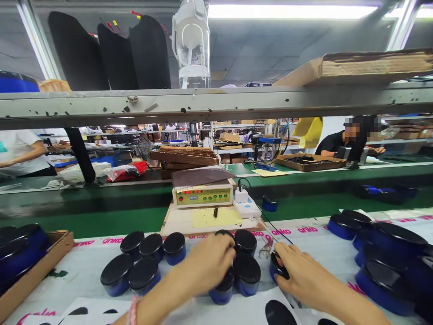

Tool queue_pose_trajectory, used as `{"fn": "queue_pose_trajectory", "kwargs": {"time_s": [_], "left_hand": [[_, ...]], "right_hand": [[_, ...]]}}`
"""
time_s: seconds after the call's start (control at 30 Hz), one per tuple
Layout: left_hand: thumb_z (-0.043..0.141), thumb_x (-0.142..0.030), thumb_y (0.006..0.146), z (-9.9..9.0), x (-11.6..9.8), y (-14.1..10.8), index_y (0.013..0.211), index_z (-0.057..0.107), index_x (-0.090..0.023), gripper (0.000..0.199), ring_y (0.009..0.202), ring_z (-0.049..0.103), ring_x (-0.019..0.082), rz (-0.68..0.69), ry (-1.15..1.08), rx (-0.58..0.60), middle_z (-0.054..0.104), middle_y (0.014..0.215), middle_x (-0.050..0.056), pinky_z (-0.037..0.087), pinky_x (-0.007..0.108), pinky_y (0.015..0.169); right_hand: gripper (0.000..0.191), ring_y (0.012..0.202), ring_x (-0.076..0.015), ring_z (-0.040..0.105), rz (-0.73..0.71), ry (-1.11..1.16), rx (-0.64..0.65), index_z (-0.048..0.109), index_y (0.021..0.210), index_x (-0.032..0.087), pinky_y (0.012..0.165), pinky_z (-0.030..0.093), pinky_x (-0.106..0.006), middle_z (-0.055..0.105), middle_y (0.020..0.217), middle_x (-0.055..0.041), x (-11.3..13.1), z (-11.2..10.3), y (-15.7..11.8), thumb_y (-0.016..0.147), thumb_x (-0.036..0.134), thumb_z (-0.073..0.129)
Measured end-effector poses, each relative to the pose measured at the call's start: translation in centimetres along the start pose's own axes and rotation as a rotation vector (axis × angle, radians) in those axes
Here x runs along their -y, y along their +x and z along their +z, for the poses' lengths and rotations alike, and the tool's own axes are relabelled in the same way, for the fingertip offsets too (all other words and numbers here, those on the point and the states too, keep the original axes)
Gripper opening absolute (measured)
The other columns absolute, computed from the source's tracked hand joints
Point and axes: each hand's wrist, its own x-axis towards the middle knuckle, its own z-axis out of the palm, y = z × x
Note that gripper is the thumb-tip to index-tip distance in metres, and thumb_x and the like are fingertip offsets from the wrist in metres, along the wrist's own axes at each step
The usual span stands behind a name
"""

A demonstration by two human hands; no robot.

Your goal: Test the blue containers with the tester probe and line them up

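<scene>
Round blue cases with glossy black tops stand on the white-covered bench in front of me. Over the middle group my left hand (pixel 213 259) reaches with bent fingers, closed around a case (pixel 222 293) that it partly covers; the fingertips are hidden. Directly to its right stands another case (pixel 247 271), apart from my hand. My right hand (pixel 299 273) grips a small blue case (pixel 273 270) between thumb and fingers, a little right of that group. Several more cases (pixel 145 273) form a cluster left of my left hand.
A cardboard tray (pixel 62 248) of larger cases is at left; more cases (pixel 385 284) crowd the right. Behind the hands are a tester box (pixel 203 196) and a white power strip (pixel 246 207) with cables. A shelf (pixel 237 99) crosses above. Two people work beyond.
</scene>
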Motion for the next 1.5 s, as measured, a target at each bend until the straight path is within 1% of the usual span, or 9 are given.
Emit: {"fn": "queue_pose_trajectory", "kwargs": {"time_s": [0.13, 0.23, 0.4, 0.57, 0.77, 0.93, 1.1, 1.23, 1.5], "left_hand": [[0.059, -0.014, 0.073, -1.7, 2.7, 3.0, 0.122, 0.051, -0.02, 0.05, 0.116, 0.048, 0.026, 0.091, -0.034, 0.082, 0.053, 0.126, 0.009, 0.036, 0.038, 0.099], [0.078, -0.022, 0.057, -1.2, 4.4, 5.1, 0.111, 0.059, -0.024, 0.058, 0.097, 0.059, 0.023, 0.132, -0.108, 0.191, 0.065, 0.109, 0.001, 0.045, 0.032, 0.087], [0.08, -0.038, 0.057, -0.2, 5.3, 4.8, 0.112, 0.058, -0.018, 0.063, 0.101, 0.057, 0.025, 0.033, -0.19, 0.004, 0.063, 0.11, 0.005, 0.043, 0.036, 0.09], [0.074, -0.036, 0.065, -0.2, 4.0, 2.9, 0.13, 0.043, -0.018, 0.074, 0.12, 0.046, 0.026, -0.032, -0.26, -0.179, 0.047, 0.132, 0.011, 0.035, 0.038, 0.102], [0.074, -0.021, 0.064, -0.7, -0.6, 2.4, 0.128, 0.032, -0.021, 0.076, 0.098, 0.061, 0.021, 0.036, -0.639, -0.222, 0.062, 0.115, 0.009, 0.045, 0.035, 0.087], [0.072, -0.015, 0.064, -1.1, -3.4, 1.4, 0.119, 0.036, -0.022, 0.066, 0.095, 0.063, 0.019, 0.122, -0.736, -0.178, 0.066, 0.11, 0.006, 0.044, 0.034, 0.089], [0.074, -0.016, 0.063, -0.9, -3.5, -0.3, 0.114, 0.04, -0.024, 0.062, 0.097, 0.062, 0.019, 0.173, -0.697, -0.231, 0.066, 0.105, 0.002, 0.045, 0.032, 0.088], [0.076, -0.02, 0.06, -0.8, -2.9, -1.7, 0.115, 0.041, -0.024, 0.066, 0.099, 0.061, 0.022, 0.053, -0.595, -0.287, 0.067, 0.105, 0.002, 0.045, 0.034, 0.088], [0.079, -0.024, 0.057, -2.5, -2.3, -4.4, 0.128, 0.033, -0.025, 0.084, 0.104, 0.061, 0.025, -0.088, -0.672, -0.185, 0.068, 0.109, 0.006, 0.042, 0.039, 0.092]], "right_hand": [[0.009, 0.08, -0.0197, 0.052, -0.161, 0.116, 0.004, 0.045, 0.087, 0.02, 0.068, 0.038, -0.03, 0.057, 0.088, -0.0054, 1.3, -1.5, 2.9, 0.078, 0.018, 0.044], [0.014, 0.077, -0.0183, 0.054, -0.216, 0.139, 0.087, 0.049, 0.084, 0.019, 0.063, 0.037, -0.026, 0.06, 0.086, -0.0046, 2.6, -1.6, 5.8, 0.076, 0.03, 0.055], [0.018, 0.073, -0.0181, 0.056, -0.219, 0.124, 0.104, 0.053, 0.08, 0.018, 0.059, 0.036, -0.025, 0.063, 0.082, -0.0045, 2.5, -0.9, 7.9, 0.073, 0.032, 0.062], [0.011, 0.068, -0.0225, 0.057, -0.161, 0.118, 0.028, 0.056, 0.079, 0.015, 0.059, 0.038, -0.03, 0.061, 0.076, -0.0087, 1.3, -1.7, 6.9, 0.072, 0.022, 0.059], [0.042, 0.091, -0.0168, 0.059, -0.361, 0.503, -0.062, 0.043, 0.125, 0.021, 0.081, 0.044, -0.028, 0.061, 0.102, -0.0028, 4.2, -4.8, 4.0, 0.086, 0.035, 0.049], [0.027, 0.081, -0.0179, 0.059, -0.346, 0.624, -0.082, 0.057, 0.103, 0.019, 0.072, 0.046, -0.027, 0.063, 0.086, -0.0006, 5.6, -4.7, 2.9, 0.082, 0.036, 0.054], [0.025, 0.079, -0.0193, 0.059, -0.271, 0.633, -0.066, 0.057, 0.094, 0.021, 0.066, 0.046, -0.027, 0.065, 0.087, -0.0005, 6.8, -3.5, 2.5, 0.082, 0.042, 0.052], [0.028, 0.084, -0.0221, 0.06, -0.308, 0.605, -0.04, 0.057, 0.09, 0.022, 0.071, 0.047, -0.029, 0.065, 0.084, -0.0007, 8.0, -3.1, 2.6, 0.081, 0.048, 0.052], [0.042, 0.088, -0.0232, 0.058, -0.33, 0.704, 0.063, 0.055, 0.102, 0.02, 0.076, 0.048, -0.032, 0.063, 0.095, -0.0037, 9.0, -3.1, 2.4, 0.077, 0.053, 0.057]]}}
